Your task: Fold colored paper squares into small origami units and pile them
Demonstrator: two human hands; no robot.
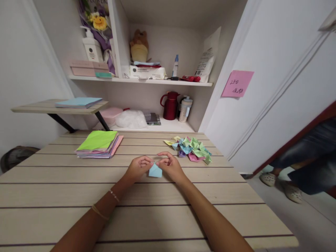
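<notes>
Blue folded paper: between both hands, over the middle of the worktop; whether its lower edge touches the boards, I cannot tell.
Left hand: fingers curled in, thumb and forefinger pinched on the paper's upper left edge.
Right hand: thumb and fingers drawn together at the upper right edge, forefinger arched above, a light pinch.
Weight: next to nothing, I judge; fingertips alone should carry it.
Stiffness: likely firm along the folded layers, soft at single edges; a hard squeeze could crumple it.
Surface: probably dry and not slippery.
Where to hold: opposite upper edges near the point, where creases should add strength.
Nearby: folded paper pieces heaped beyond the right hand; paper stack at far left.
</notes>
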